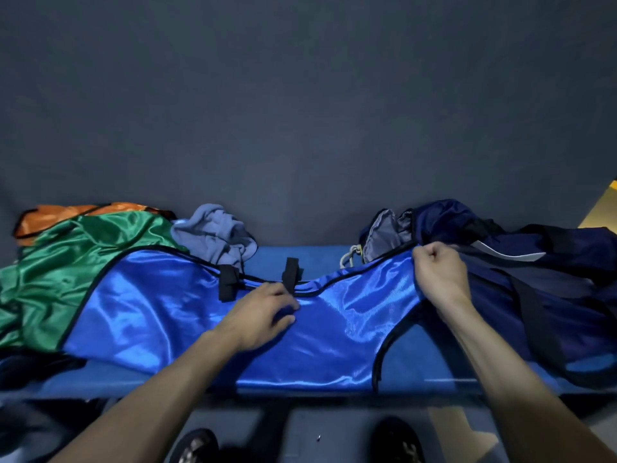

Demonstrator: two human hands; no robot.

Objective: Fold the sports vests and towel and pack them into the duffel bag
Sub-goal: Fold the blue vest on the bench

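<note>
A shiny blue sports vest (160,305) with black trim lies spread across the blue bench (320,255). My left hand (263,315) rests on the vest's middle, its fingers curled on the fabric near a black strap (291,272). My right hand (437,272) grips the vest's right top corner in a fist, beside the bag. A green vest (66,262) lies at the left, partly under the blue one, with an orange vest (80,212) behind it. A crumpled grey towel (217,232) sits at the back. The navy duffel bag (534,262) lies at the right, its grey-lined mouth (384,235) open.
A dark grey wall (300,95) rises right behind the bench. Below the bench's front edge I see the floor (317,429) and my two dark shoes (197,446). A yellow patch (601,208) shows at the far right.
</note>
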